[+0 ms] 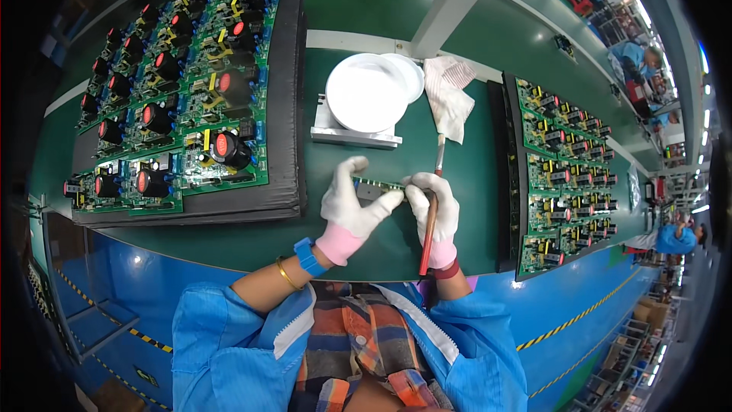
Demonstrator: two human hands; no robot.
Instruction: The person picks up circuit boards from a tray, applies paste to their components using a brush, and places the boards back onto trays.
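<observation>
Both my hands wear white gloves with pink cuffs. My left hand [352, 210] grips a small green circuit board [374, 182] between thumb and fingers, and the board is seen nearly edge-on. My right hand [435, 210] is closed around a brush [429, 238] with a red-brown handle. Its metal ferrule and tip point away from me, toward a crumpled striped cloth [450, 95]. The right fingertips meet the right end of the board; whether they grip it too, I cannot tell. Beyond my hands, a round white dish [366, 91] rests on a metal block [354, 136].
At left, a black foam tray [278, 145] bears rows of green boards [152, 118] with black, red-topped parts. Another stack of boards [560, 175] lies at right beside a black edge. A grey post [457, 4] rises behind the cloth. Other people sit far right.
</observation>
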